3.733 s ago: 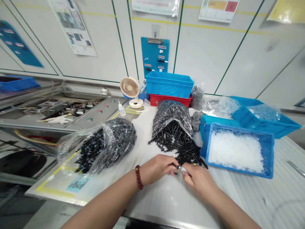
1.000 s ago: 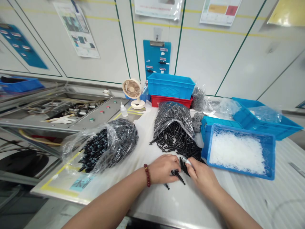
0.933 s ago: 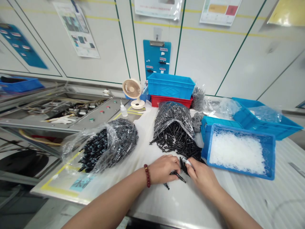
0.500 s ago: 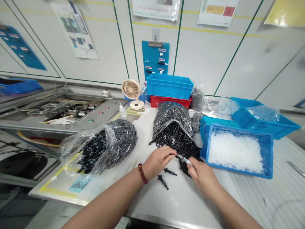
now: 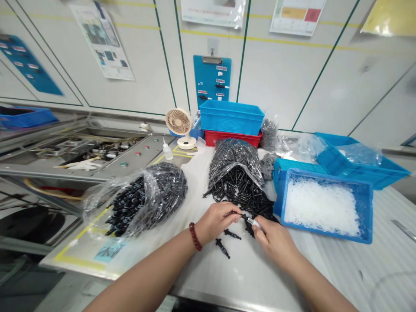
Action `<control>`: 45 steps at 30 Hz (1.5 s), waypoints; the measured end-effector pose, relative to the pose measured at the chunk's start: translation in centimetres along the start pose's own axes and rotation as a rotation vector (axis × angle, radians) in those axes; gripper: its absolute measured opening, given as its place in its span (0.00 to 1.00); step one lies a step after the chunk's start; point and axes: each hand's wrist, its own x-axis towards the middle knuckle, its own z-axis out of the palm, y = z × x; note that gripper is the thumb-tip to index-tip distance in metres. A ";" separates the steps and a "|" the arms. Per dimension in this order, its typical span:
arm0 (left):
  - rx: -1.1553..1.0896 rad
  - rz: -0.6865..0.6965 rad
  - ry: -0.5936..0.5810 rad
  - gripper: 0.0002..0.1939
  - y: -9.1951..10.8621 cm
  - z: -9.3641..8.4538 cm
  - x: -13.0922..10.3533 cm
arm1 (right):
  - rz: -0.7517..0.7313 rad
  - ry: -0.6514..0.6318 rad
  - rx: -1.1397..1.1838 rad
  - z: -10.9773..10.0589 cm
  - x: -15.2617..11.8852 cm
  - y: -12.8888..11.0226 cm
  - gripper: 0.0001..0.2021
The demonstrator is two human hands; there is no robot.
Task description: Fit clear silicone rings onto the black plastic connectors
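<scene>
My left hand (image 5: 221,221), with a dark red bead bracelet, pinches a small black part (image 5: 244,216) by one end. In my right hand (image 5: 271,234) is a white and silver tool (image 5: 253,222), its tip touching or very near the black part. Both hands are just in front of an open clear bag (image 5: 236,162) from which many thin black parts spill onto the table. Two black pieces, one lying nearer the hands (image 5: 232,234) and one below it (image 5: 222,248), rest beside my left wrist.
A second bag of black parts (image 5: 146,195) lies at left. A blue bin (image 5: 366,212) of clear rings stands right. Behind are a fan (image 5: 178,122), a small bottle (image 5: 167,151), and a blue crate (image 5: 230,118) over a red one (image 5: 232,138).
My right hand and the tool have shifted slightly left and down. The left hand has barely moved and keeps its pinch.
</scene>
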 end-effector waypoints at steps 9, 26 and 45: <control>-0.121 -0.112 -0.080 0.05 -0.4 0.3 -0.2 | -0.008 -0.079 -0.064 0.2 0.1 0.0 0.10; -0.043 -0.004 -0.209 0.11 0.4 0.6 -0.2 | 0.006 -0.085 -0.138 0.2 0.0 -0.6 0.13; -0.047 0.022 -0.218 0.11 0.1 0.7 0.0 | -0.029 -0.069 -0.060 0.1 0.0 -0.7 0.10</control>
